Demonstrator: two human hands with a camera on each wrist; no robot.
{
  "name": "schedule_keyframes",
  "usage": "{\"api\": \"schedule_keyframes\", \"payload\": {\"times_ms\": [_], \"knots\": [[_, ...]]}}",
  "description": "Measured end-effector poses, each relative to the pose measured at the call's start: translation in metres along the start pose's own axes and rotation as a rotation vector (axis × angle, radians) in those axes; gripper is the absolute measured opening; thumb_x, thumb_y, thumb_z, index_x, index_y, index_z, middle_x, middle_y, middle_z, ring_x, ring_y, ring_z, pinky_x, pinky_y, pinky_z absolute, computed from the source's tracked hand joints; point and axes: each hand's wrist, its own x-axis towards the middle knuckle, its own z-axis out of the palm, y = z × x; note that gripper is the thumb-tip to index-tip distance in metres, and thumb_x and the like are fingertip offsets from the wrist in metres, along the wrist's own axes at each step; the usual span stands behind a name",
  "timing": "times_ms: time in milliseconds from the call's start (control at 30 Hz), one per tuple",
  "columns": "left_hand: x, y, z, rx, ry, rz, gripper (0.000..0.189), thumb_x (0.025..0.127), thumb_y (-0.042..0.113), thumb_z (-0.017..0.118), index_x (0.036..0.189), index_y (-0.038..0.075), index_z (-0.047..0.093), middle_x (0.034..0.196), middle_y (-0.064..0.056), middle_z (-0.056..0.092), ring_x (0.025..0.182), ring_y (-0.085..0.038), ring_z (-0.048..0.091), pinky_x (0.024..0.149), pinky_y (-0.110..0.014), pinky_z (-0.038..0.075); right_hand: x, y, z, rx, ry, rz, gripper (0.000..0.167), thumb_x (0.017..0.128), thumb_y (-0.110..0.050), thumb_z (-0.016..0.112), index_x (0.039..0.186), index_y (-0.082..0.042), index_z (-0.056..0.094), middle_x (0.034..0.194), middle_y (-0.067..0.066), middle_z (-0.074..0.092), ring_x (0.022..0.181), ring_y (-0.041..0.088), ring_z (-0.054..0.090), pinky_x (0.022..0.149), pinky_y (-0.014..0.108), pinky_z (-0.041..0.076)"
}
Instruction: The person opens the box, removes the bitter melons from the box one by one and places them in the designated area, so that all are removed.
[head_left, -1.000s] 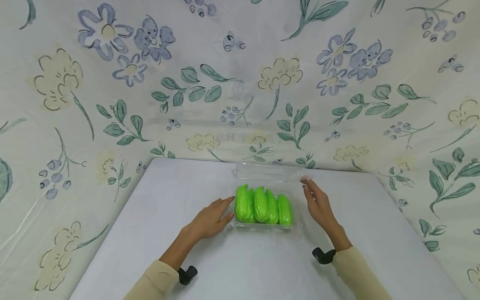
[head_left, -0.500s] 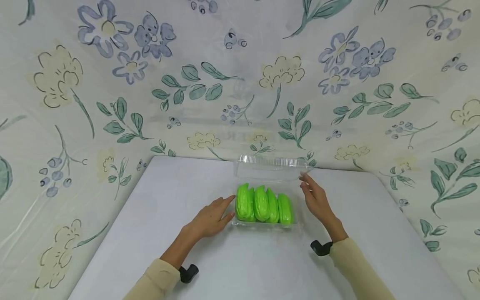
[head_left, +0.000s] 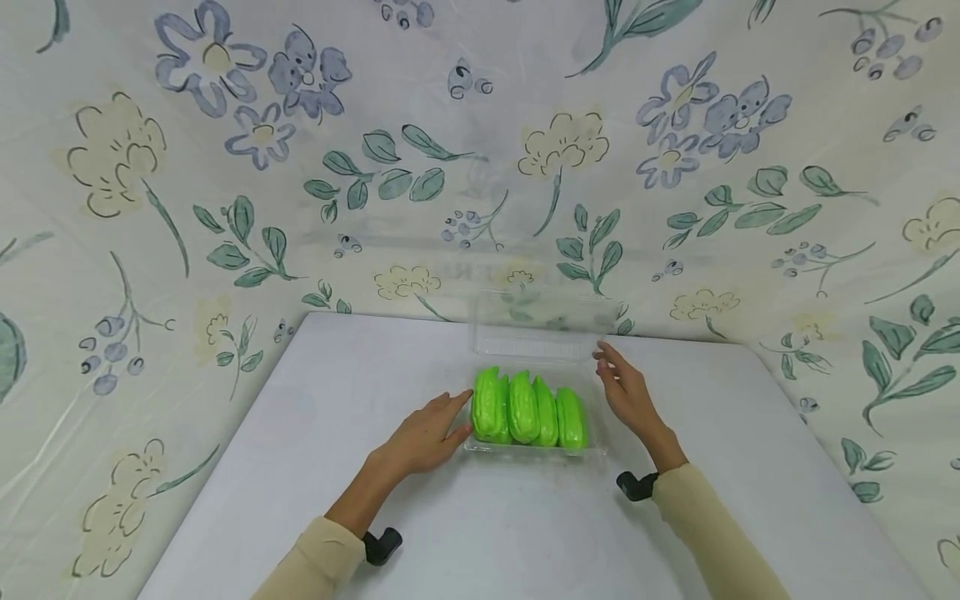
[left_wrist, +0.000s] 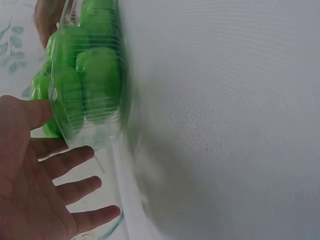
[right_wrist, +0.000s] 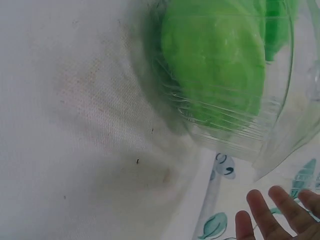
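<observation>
A clear plastic clamshell container (head_left: 498, 451) stands on the white table, holding several shiny, bright green, elongated pieces (head_left: 522, 408) with tapered tips. Its transparent lid (head_left: 540, 343) is raised at the back, seen against the floral backdrop. At the container's left side is my left hand (head_left: 420, 435); in the left wrist view its thumb and index finger are right at the rim (left_wrist: 59, 107), the other fingers spread. My right hand (head_left: 633, 400) reaches to the lid's right corner with fingertips at its edge. Extended fingers (right_wrist: 282, 212) show in the right wrist view; the thumb is hidden there.
The white table (head_left: 337, 375) ends at the back against a flower-printed backdrop (head_left: 420, 225), which also stands on both sides. Black wrist cameras (head_left: 384, 546) are strapped at both sleeves.
The lid has swung up from lying low behind the container to a more upright position. My right hand has shifted slightly left and upward; my left hand has stayed at the container's side.
</observation>
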Motion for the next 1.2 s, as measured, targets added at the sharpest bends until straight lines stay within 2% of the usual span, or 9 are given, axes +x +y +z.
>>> {"api": "schedule_keyframes", "payload": {"times_ms": [233,600,900,1200], "knots": [[0.0,0.0,0.003,0.0,0.002,-0.012,0.059,0.103,0.038,0.048,0.154,0.011,0.034,0.149,-0.016,0.043,0.139,-0.036,0.036,0.107,-0.056,0.035,0.006,0.001,0.005,-0.008,-0.011,0.046,0.047,0.108,-0.019,0.04,0.15,0.0,0.034,0.132,0.024,0.057,0.111,0.04,0.061,0.09,0.053,0.05],[-0.002,0.003,0.003,-0.012,0.017,0.003,0.057,0.103,0.036,0.049,0.153,0.011,0.035,0.147,-0.018,0.045,0.138,-0.037,0.037,0.105,-0.057,0.036,0.011,0.007,0.01,0.01,-0.042,0.14,0.051,0.108,-0.025,0.038,0.153,-0.001,0.029,0.134,0.024,0.055,0.113,0.04,0.06,0.093,0.053,0.048],[-0.002,0.002,0.004,-0.009,0.024,0.024,0.058,0.104,0.036,0.048,0.153,0.011,0.034,0.148,-0.017,0.045,0.137,-0.037,0.038,0.105,-0.057,0.036,0.009,0.017,0.012,-0.022,-0.102,0.216,0.053,0.109,-0.029,0.036,0.153,-0.001,0.027,0.137,0.027,0.051,0.122,0.045,0.052,0.099,0.055,0.043],[-0.004,0.005,0.003,-0.025,0.027,0.026,0.058,0.104,0.037,0.048,0.153,0.009,0.035,0.147,-0.019,0.044,0.137,-0.039,0.037,0.105,-0.059,0.035,0.005,0.021,0.015,-0.024,-0.154,0.242,0.054,0.109,-0.03,0.034,0.154,-0.001,0.026,0.139,0.029,0.048,0.117,0.044,0.056,0.098,0.056,0.043]]}}
